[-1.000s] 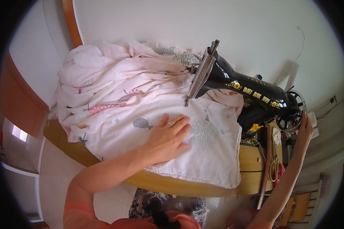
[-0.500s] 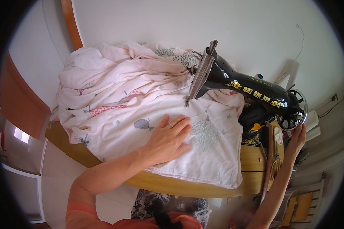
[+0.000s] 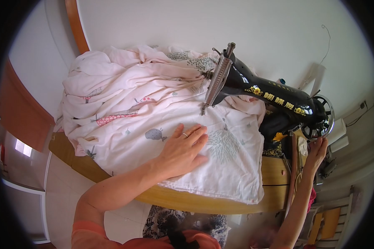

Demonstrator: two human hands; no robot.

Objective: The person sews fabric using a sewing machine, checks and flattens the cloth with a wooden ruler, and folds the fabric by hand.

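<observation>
My left hand (image 3: pixel 182 150) lies flat and open on a pale pink-white cloth (image 3: pixel 141 153) printed with plants and animals, in front of the sewing head. A ring is on one finger. The cloth runs under the black sewing machine (image 3: pixel 274 93), which bears gold lettering and flowers. At its right end, my right hand (image 3: pixel 316 152) touches the lower rim of the handwheel (image 3: pixel 330 120) with its fingers stretched out. The presser foot area (image 3: pixel 203 110) meets the cloth beyond my left hand; the needle is too small to make out.
The wooden sewing table (image 3: pixel 224 205) shows along the front edge, below the cloth. Scissors (image 3: pixel 299 178) hang or lie at its right side, near my right forearm. Bunched cloth (image 3: pixel 112 66) fills the left and back, against the white wall (image 3: pixel 195 25).
My right hand has moved slightly down and left along the handwheel's rim. The thread take-up lever at the sewing head stands higher. My left hand and the cloth have barely moved.
</observation>
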